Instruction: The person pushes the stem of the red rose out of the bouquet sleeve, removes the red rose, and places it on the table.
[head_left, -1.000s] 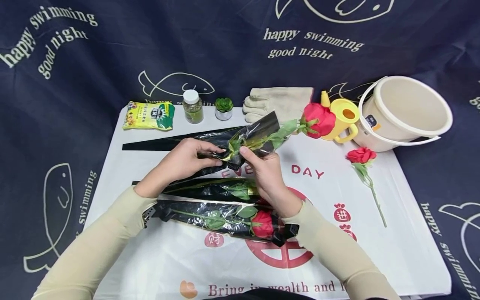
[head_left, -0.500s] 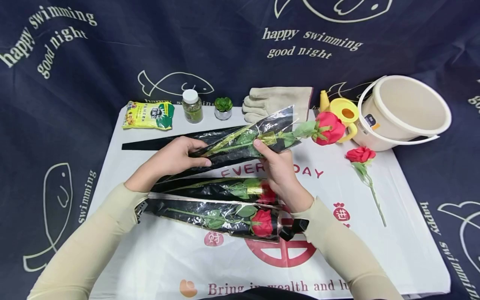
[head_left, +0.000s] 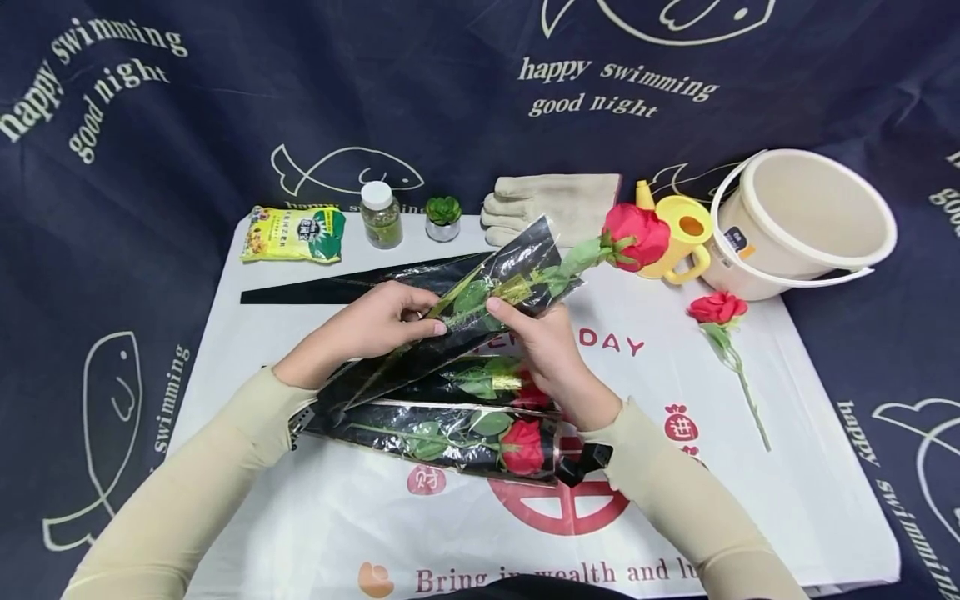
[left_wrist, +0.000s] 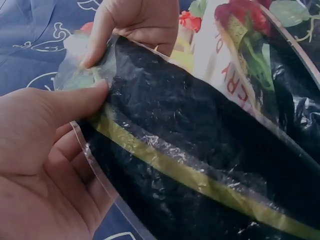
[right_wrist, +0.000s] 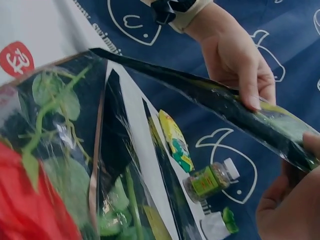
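My left hand (head_left: 382, 321) pinches a black flower sleeve (head_left: 423, 357) with a clear front and gold stripe, thumb on top and fingers beneath. Nearer its mouth, my right hand (head_left: 551, 346) grips the same sleeve, thumb pressed on the clear film. A red artificial rose (head_left: 636, 237) has its stem and lower leaves inside; its bloom sticks out past the mouth. The sleeve slants above two wrapped roses, the front one's red bloom (head_left: 521, 446) lying inside its own sleeve. In the left wrist view, both thumbs (left_wrist: 95, 92) meet near the sleeve's edge.
Another black sleeve (head_left: 300, 287) lies behind. An unwrapped rose (head_left: 718, 308) rests at right. Along the back stand a yellow packet (head_left: 292, 235), a jar (head_left: 382, 218), a small succulent (head_left: 443, 215), work gloves (head_left: 555, 204), a yellow watering can (head_left: 682, 229) and a bucket (head_left: 772, 250).
The sleeve was bunched between my hands, then spread out flat as the right hand moved rightward. Now the hands are closer together again, and sleeve and rose tilt more steeply, bloom shifted left.
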